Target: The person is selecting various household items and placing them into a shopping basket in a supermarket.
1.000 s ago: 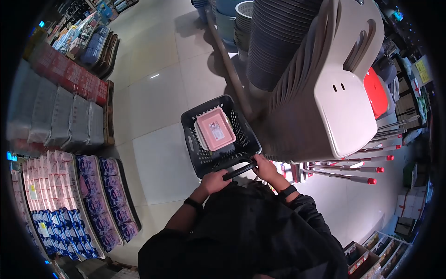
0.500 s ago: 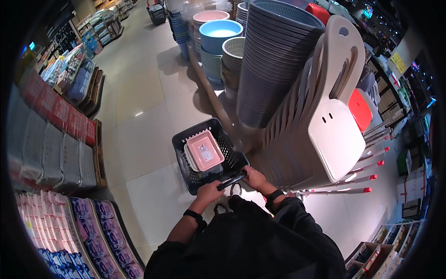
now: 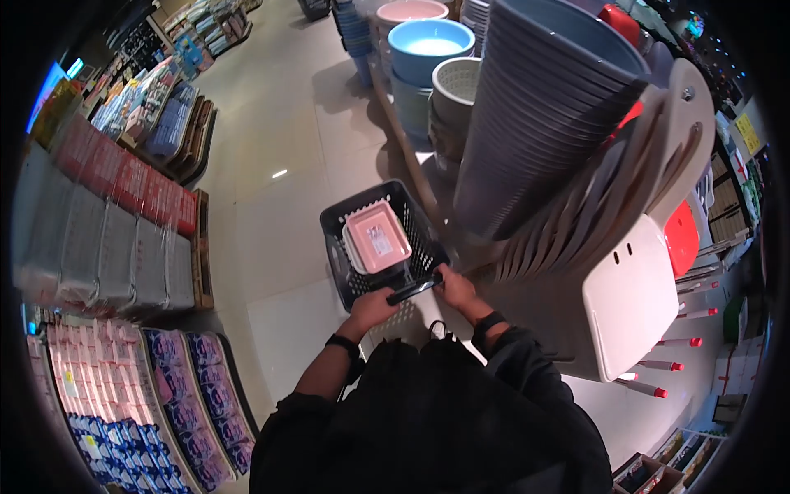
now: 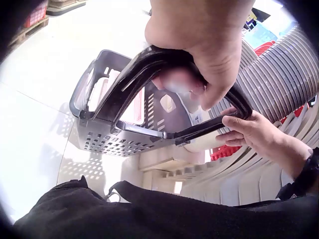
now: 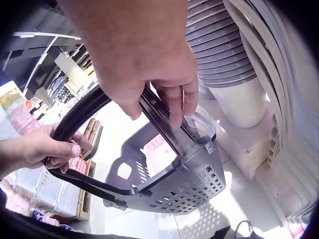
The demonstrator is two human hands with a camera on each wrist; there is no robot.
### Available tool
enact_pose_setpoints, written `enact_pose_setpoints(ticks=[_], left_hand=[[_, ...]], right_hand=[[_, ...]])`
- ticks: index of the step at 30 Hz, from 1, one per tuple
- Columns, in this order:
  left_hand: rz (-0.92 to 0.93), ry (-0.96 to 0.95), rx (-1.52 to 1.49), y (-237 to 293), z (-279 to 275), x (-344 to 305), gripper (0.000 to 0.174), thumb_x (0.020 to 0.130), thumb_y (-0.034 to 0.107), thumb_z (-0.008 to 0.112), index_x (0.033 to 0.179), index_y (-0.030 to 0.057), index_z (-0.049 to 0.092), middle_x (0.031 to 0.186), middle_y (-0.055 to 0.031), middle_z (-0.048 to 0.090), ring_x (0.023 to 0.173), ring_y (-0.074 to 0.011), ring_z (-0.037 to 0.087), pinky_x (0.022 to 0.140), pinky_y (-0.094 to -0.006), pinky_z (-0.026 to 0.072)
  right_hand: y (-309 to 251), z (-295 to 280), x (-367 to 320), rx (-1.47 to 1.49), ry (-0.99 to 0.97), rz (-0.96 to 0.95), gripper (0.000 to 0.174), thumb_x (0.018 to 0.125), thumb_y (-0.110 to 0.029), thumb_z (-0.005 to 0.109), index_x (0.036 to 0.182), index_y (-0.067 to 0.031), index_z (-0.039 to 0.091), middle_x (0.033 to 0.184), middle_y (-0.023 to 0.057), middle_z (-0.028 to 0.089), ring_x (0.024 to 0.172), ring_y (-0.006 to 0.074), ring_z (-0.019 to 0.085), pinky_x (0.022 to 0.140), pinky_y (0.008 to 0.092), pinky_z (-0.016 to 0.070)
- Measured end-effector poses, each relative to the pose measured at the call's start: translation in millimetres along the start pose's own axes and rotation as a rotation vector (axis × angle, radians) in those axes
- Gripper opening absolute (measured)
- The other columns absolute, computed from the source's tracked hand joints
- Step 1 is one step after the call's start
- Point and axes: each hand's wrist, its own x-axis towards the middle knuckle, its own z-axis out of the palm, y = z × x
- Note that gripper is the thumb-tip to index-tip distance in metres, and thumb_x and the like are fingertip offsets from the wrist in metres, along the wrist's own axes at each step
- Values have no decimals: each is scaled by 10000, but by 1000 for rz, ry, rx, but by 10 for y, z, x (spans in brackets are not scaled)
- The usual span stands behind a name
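A dark perforated shopping basket (image 3: 336, 262) hangs in front of the body, with pink rectangular trays (image 3: 378, 237) inside, one with a label. Its black handle (image 3: 414, 288) is gripped at one end by my left hand (image 3: 372, 310) and at the other by my right hand (image 3: 457, 291). In the left wrist view the left hand (image 4: 209, 55) curls over the handle, while the right hand (image 4: 254, 133) holds its far side. The right wrist view has the right hand's fingers (image 5: 175, 102) bent over the handle and the left hand (image 5: 47, 148) wrapped round it.
Stacked grey bins (image 3: 535, 123) and pale chairs (image 3: 629, 288) stand close on the right, with blue basins (image 3: 429, 45) farther ahead. Wrapped boxes (image 3: 123, 247) and packaged goods (image 3: 90, 354) line the left. A tiled aisle (image 3: 276, 136) runs between.
The view has shifted along the aisle, with the bins and chairs now nearer and farther right. Both hands keep hold of the handle, and the trays remain in the basket.
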Motion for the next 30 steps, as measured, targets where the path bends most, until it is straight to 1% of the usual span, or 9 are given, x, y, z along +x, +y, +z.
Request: enact_pose_setpoints(ticks=[2, 5, 8, 10, 12, 18, 20, 26, 30], left_hand=[[-47, -4, 1, 63, -165, 70, 474, 779, 456, 667, 1116, 124, 652, 979, -146, 696, 927, -342, 661, 808, -424, 528], [-107, -72, -46, 83, -367, 188, 454, 780, 454, 666, 1111, 143, 653, 960, -139, 700, 909, -330, 667, 795, -422, 530], [-58, -79, -40, -17, -490, 321, 408, 786, 433, 643, 1096, 168, 652, 908, -135, 705, 867, -320, 679, 761, -434, 530], [-100, -132, -50, -32, -611, 400, 403, 790, 435, 640, 1086, 161, 655, 909, -134, 706, 868, -328, 678, 761, -437, 531], [-38, -100, -38, -116, -663, 521, 400, 793, 443, 640, 1074, 158, 657, 911, -138, 705, 871, -334, 676, 764, -440, 531], [-5, -132, 21, -254, -859, 927, 418, 785, 465, 644, 1065, 154, 662, 947, -134, 702, 907, -335, 666, 787, -429, 527], [62, -101, 30, -349, -892, 1034, 422, 790, 489, 643, 1044, 153, 665, 916, -147, 703, 867, -347, 674, 760, -447, 534], [-17, -121, 63, -517, -1088, 1337, 448, 758, 508, 668, 1053, 171, 671, 932, -118, 707, 905, -322, 671, 784, -421, 526], [-25, -135, 71, -540, -1255, 1499, 440, 748, 497, 675, 1063, 191, 670, 929, -121, 709, 902, -328, 672, 781, -432, 528]], right_hand=[[-67, -17, 157, 20, 32, -15, 385, 823, -224, 672, 1149, -124, 492, 1087, 157, 637, 1048, 371, 601, 855, 469, 481], [-115, -64, 366, 19, 19, -7, 391, 818, -190, 668, 1160, -121, 492, 1095, 159, 636, 1054, 363, 600, 857, 458, 477], [-216, -60, 490, 26, 69, -47, 390, 813, -156, 680, 1164, -117, 515, 993, 176, 660, 948, 384, 634, 788, 456, 491], [-231, -12, 605, 31, 113, -49, 386, 811, -158, 682, 1160, -120, 522, 997, 173, 661, 956, 382, 634, 798, 454, 492], [-270, 24, 733, 29, 172, -50, 383, 809, -159, 684, 1157, -123, 528, 1001, 171, 662, 964, 380, 633, 807, 451, 494], [-419, 33, 1075, 16, 174, 137, 405, 803, -194, 687, 1176, -155, 532, 1032, 155, 667, 995, 369, 631, 836, 445, 496], [-478, 42, 1157, 31, 189, 157, 405, 806, -198, 685, 1177, -153, 530, 1037, 155, 665, 998, 368, 629, 833, 446, 495], [-586, 50, 1438, 13, 180, 141, 384, 821, -204, 666, 1170, -134, 523, 1061, 153, 655, 1011, 364, 619, 829, 451, 493], [-582, 17, 1656, 41, 147, 96, 404, 842, -288, 652, 1164, -122, 473, 1108, 171, 629, 1035, 379, 607, 850, 482, 485]])
